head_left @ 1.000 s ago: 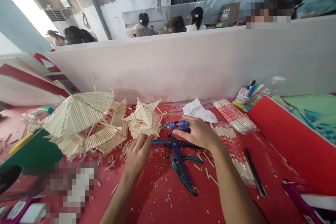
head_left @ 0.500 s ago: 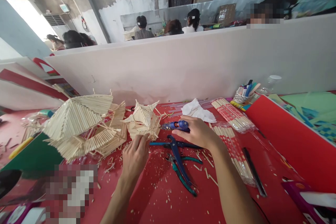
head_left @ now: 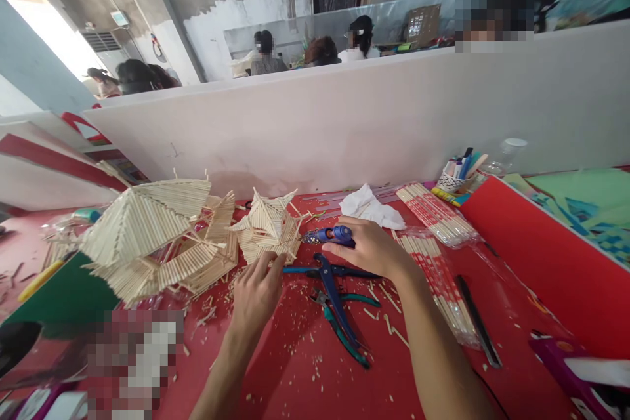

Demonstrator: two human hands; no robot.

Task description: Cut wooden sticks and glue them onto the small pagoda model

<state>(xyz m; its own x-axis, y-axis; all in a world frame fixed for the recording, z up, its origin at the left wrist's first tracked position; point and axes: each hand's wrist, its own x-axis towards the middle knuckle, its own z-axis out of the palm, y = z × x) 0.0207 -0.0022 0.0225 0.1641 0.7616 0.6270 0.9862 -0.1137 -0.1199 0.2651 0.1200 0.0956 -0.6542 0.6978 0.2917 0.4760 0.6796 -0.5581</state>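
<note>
My right hand (head_left: 367, 246) is wrapped round a blue hot glue gun (head_left: 332, 235), whose nozzle points left at the small wooden-stick pavilion model (head_left: 268, 223). At the front edge of that model is my left hand (head_left: 258, 285), its fingers curled together. They hide whatever is pinched there, and I cannot tell whether they grip the model itself. Left of it stands a larger stick pavilion (head_left: 147, 216) with a wide sloping roof. Just below the glue gun lie blue-handled cutters (head_left: 327, 282) and green-handled pliers (head_left: 339, 328).
Wrapped bundles of sticks (head_left: 436, 210) lie to the right, beside a black craft knife (head_left: 477, 321). A crumpled white tissue (head_left: 371, 207) and a pen cup (head_left: 453, 178) are farther back. Wood scraps litter the red table (head_left: 295, 374). A white partition (head_left: 315, 125) stands behind.
My left hand has shifted slightly right along the small model's front edge. My right hand keeps the glue gun in nearly the same place.
</note>
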